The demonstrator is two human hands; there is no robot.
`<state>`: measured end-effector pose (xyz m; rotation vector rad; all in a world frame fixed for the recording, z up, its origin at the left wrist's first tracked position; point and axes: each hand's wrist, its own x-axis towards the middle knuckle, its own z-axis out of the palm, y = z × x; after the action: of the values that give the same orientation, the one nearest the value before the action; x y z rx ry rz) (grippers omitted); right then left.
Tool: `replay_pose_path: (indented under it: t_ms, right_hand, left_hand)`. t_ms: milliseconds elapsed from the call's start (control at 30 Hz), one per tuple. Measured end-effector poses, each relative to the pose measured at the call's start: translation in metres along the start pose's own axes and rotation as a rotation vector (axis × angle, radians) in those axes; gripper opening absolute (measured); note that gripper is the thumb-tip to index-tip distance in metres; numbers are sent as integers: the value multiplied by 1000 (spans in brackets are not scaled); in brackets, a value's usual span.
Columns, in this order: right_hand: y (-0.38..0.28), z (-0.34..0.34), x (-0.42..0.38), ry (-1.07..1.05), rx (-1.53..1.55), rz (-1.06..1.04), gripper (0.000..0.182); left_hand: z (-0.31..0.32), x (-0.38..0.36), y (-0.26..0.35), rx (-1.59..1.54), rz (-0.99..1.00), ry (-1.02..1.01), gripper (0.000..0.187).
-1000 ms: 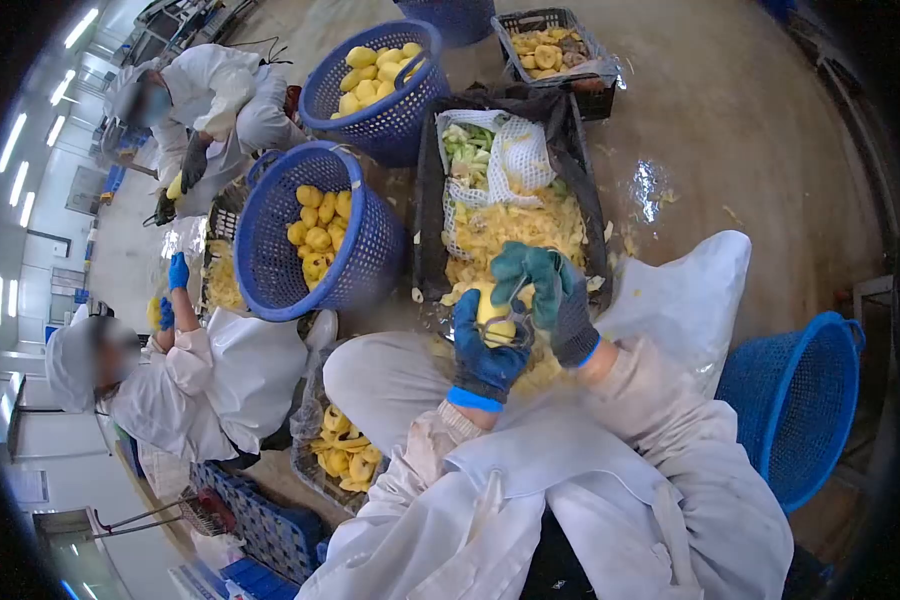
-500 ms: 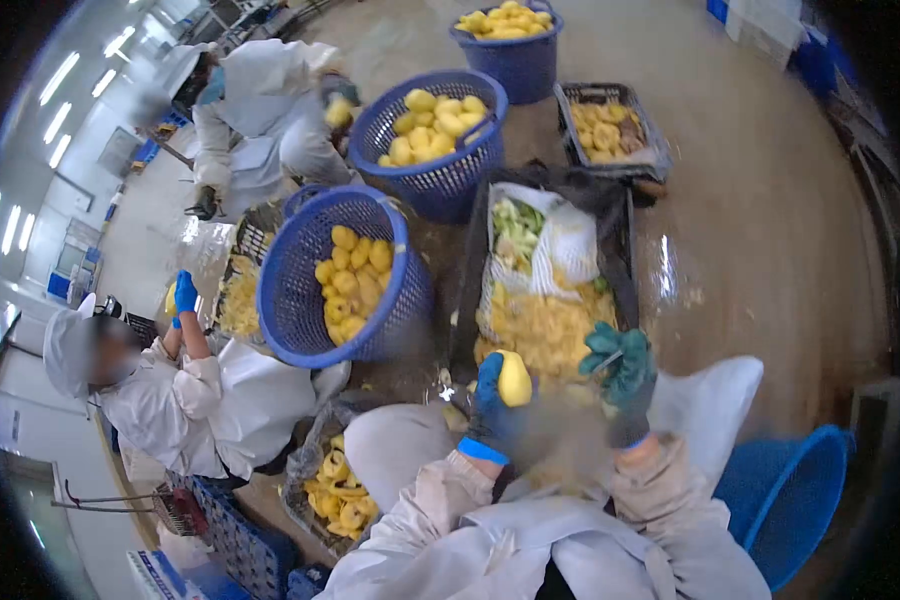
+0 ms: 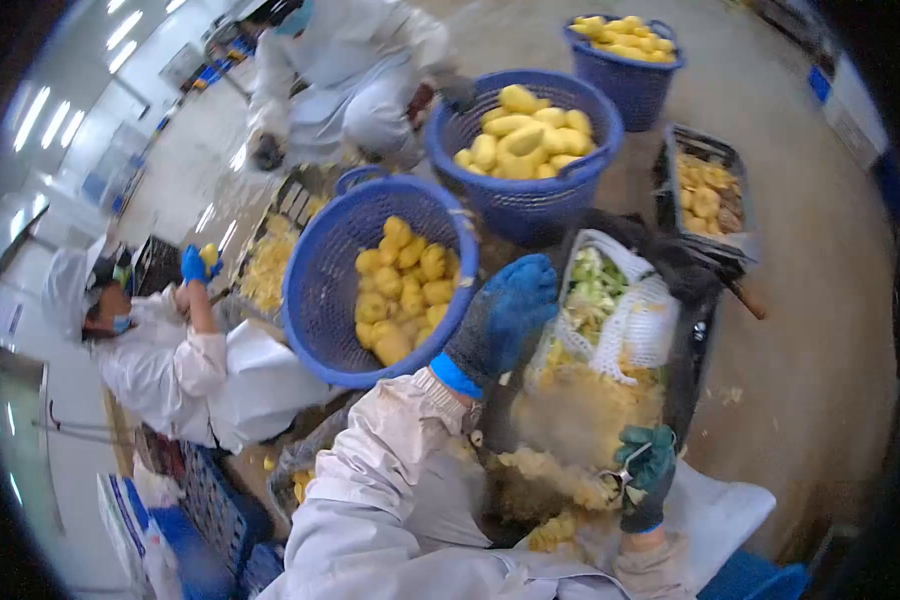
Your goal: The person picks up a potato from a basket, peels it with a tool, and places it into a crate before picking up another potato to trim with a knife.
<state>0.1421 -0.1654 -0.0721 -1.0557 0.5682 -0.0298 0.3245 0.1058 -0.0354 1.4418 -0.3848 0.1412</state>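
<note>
My left hand (image 3: 505,315), in a blue glove, reaches out beside the near purple basket (image 3: 305,290) of yellow potatoes. Its fingers look stretched out, and no potato shows in it. My right hand (image 3: 650,465), in a green glove, is closed around a slim metal peeler (image 3: 625,462). Beneath it lies a dark crate (image 3: 695,370) holding pale peelings (image 3: 570,410), green vegetable scraps (image 3: 592,290) and white foam netting (image 3: 635,330). Past my left hand stands a second purple basket (image 3: 515,210) with peeled potatoes (image 3: 520,135).
A third potato basket (image 3: 625,90) stands farther back, beside a black crate (image 3: 720,155) of potato pieces. One co-worker (image 3: 180,350) sits at the left holding a potato; another person (image 3: 350,80) bends beyond the baskets. Blue crates (image 3: 215,500) stand at lower left.
My left hand has moved up and forward toward the baskets, and the potato it held no longer shows in it. My right hand has dropped lower, keeping the peeler. The view has shifted left.
</note>
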Motion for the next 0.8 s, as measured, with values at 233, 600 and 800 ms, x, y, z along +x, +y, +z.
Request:
replay_pose_path:
  t_ms: [233,600,800]
  right_hand:
    - [8,5,20,-192,-625,63,23]
    - [23,17,50,-125,-777,161,25]
    - [45,-12,65,-178,-724,66,31]
  left_hand:
    - [-179,-47,-17,9,-428,585,26]
    - [-321,-100,-163,1469,-914,-467,55]
    - [-353,-145,-230,1623,-875,-405,68]
